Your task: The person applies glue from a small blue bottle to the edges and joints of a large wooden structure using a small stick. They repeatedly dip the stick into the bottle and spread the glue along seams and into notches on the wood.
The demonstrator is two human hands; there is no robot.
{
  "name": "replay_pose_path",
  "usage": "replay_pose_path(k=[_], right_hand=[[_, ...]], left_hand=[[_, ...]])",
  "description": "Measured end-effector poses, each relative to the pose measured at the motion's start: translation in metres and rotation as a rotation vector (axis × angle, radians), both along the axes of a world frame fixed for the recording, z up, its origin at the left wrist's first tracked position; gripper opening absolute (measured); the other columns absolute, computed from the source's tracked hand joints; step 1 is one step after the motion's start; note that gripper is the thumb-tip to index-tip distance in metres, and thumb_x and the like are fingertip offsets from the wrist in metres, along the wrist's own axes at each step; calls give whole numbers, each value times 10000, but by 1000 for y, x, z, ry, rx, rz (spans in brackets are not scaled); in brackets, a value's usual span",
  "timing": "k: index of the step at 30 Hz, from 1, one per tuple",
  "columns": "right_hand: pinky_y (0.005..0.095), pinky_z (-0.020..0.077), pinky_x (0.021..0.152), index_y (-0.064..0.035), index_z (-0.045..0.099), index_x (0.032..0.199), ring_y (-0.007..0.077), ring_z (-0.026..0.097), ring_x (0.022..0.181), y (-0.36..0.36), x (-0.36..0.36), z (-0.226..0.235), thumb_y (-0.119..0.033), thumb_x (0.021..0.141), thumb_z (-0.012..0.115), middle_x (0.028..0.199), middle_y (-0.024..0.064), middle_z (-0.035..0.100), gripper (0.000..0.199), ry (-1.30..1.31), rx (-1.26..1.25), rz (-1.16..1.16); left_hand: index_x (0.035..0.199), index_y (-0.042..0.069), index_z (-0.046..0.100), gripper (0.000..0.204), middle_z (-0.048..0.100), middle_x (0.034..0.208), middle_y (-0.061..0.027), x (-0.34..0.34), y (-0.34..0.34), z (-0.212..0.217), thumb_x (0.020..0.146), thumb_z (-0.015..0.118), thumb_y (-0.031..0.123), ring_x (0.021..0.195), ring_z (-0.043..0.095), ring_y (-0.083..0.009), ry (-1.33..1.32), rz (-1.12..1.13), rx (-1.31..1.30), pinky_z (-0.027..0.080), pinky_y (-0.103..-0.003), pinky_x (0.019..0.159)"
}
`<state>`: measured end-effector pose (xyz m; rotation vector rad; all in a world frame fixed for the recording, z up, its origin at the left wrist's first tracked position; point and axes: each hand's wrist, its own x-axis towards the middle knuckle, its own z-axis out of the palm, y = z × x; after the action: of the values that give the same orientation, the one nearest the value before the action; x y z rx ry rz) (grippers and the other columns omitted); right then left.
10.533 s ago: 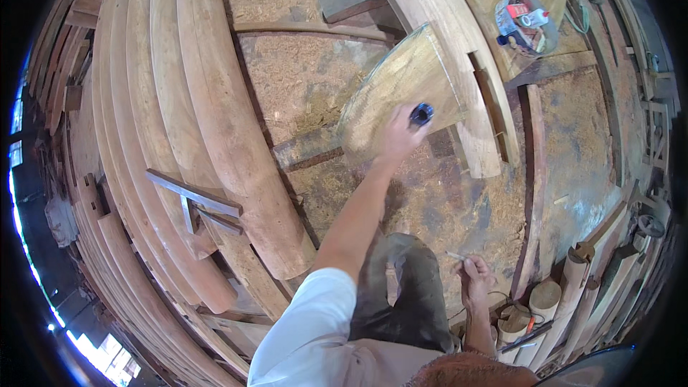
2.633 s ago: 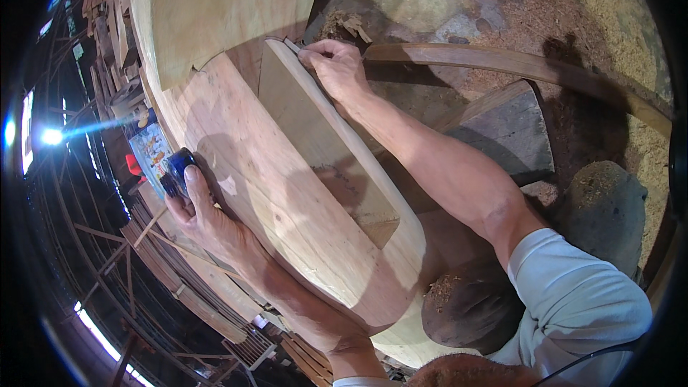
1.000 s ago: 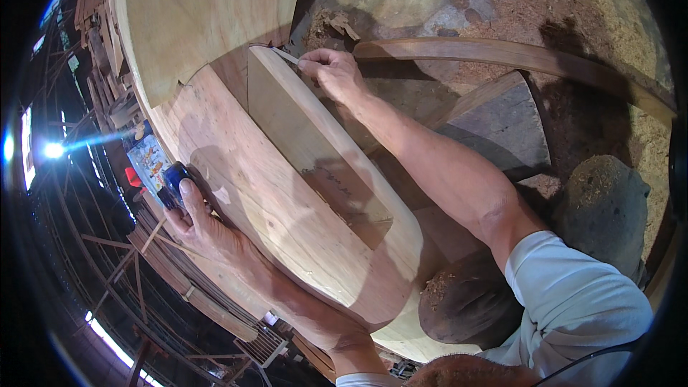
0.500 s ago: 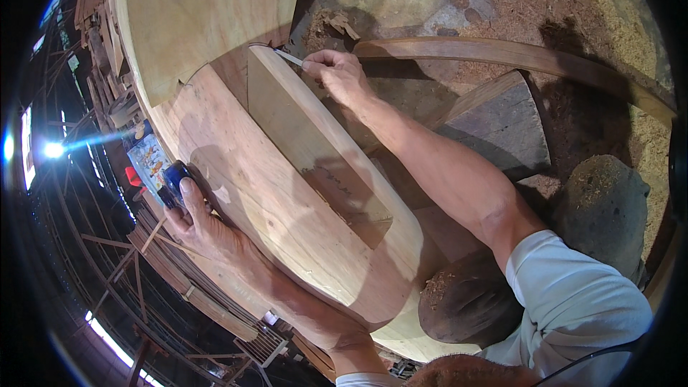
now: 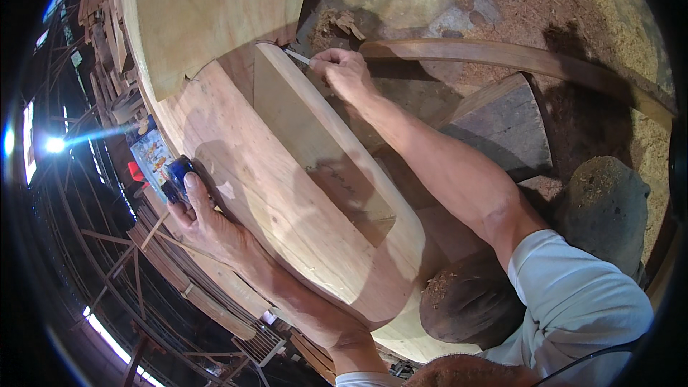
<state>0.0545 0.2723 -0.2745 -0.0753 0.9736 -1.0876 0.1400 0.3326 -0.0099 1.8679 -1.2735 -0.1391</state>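
A large piece of pale, curved wooden work (image 5: 301, 208) spreads out beneath my arms, with a long slot cut through it. My right hand (image 5: 344, 77) is closed in a pinch on a thin white stick (image 5: 299, 57). The stick's far end lies against the outer edge of the pale strip (image 5: 322, 111) beside the slot, near its far end. At the left edge of the work, my left hand (image 5: 211, 226) grips a small dark blue bottle (image 5: 181, 167). A black cap-like piece (image 5: 170, 192) shows by the fingers; what it belongs to is unclear.
A picture-covered box (image 5: 149, 149) and a red item (image 5: 135, 171) sit beyond the left edge. Right of the work lie a curved wooden beam (image 5: 494, 51), a grey wooden block (image 5: 505, 125) and sawdust. My knees (image 5: 473, 304) are close below.
The view has shifted slightly, so the scene sits a little farther right. Both hands keep nearly the same places, still holding the bottle and the stick.
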Motion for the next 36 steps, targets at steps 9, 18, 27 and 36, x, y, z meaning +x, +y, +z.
replay_pose_path(k=[9, 18, 27, 36], right_hand=[[302, 505, 685, -47, 772, 1064, 115, 614, 770, -21, 32, -11, -170, 957, 780, 886, 14, 713, 163, -162, -14, -95], [283, 514, 709, -55, 766, 1122, 94, 618, 806, -23, 35, -14, -148, 981, 766, 949, -4, 719, 169, -296, -69, -108], [280, 505, 743, -60, 775, 1153, 96, 611, 846, -17, 17, -9, -150, 989, 756, 957, -8, 716, 188, -270, -139, -45], [283, 488, 767, -92, 783, 1132, 88, 592, 864, -6, 20, -24, -189, 979, 766, 942, -28, 701, 182, -195, -198, -6]], left_hand=[[1285, 32, 647, 506, 711, 1058, -64, -6, 0, -3, 918, 860, 308, 938, 665, -147, -3, 24, -22, 517, -288, 814], [1278, 38, 650, 506, 712, 1041, -62, -4, 0, -3, 914, 864, 316, 914, 663, -133, -10, -3, -8, 507, -267, 773], [1309, 30, 642, 539, 721, 1081, -72, -1, 0, -1, 904, 874, 301, 957, 673, -145, 10, 23, -16, 523, -288, 808], [1313, 15, 646, 499, 721, 1124, -91, -3, -1, 0, 938, 844, 278, 997, 675, -155, 18, -15, 1, 535, -303, 866]])
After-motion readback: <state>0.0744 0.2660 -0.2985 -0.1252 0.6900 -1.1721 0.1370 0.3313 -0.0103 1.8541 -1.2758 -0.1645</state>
